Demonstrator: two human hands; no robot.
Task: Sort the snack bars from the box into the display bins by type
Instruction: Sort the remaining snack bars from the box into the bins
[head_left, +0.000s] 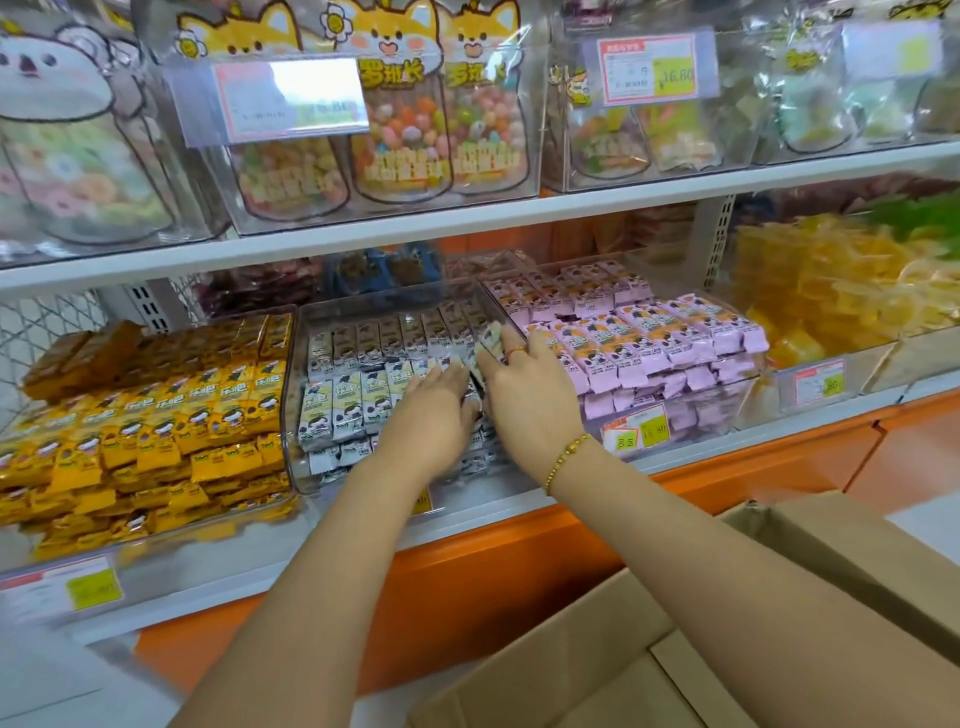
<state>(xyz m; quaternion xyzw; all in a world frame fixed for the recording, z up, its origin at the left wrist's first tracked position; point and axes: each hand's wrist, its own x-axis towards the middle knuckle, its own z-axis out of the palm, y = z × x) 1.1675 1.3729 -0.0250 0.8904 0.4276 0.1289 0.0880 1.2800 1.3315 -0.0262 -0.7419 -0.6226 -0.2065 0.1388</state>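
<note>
Three clear display bins stand side by side on the lower shelf. The left bin (156, 525) holds yellow bars, the middle bin (304, 457) holds grey-white bars (343, 400), and the right bin (727, 400) holds purple bars (649, 338). Both hands reach into the middle bin. My left hand (431, 410) lies flat on the grey-white bars with its fingers straight. My right hand (524, 384) is at that bin's right side, and its fingers hold a grey-white bar (488, 338) against the row. The cardboard box (597, 649) sits open at the lower right, its inside out of view.
An upper shelf (467, 223) carries clear bins of bagged candy with price tags. To the far right sits a bin of yellow jelly packs (831, 291). The orange shelf base (519, 561) runs below the bins, between the shelf and the box.
</note>
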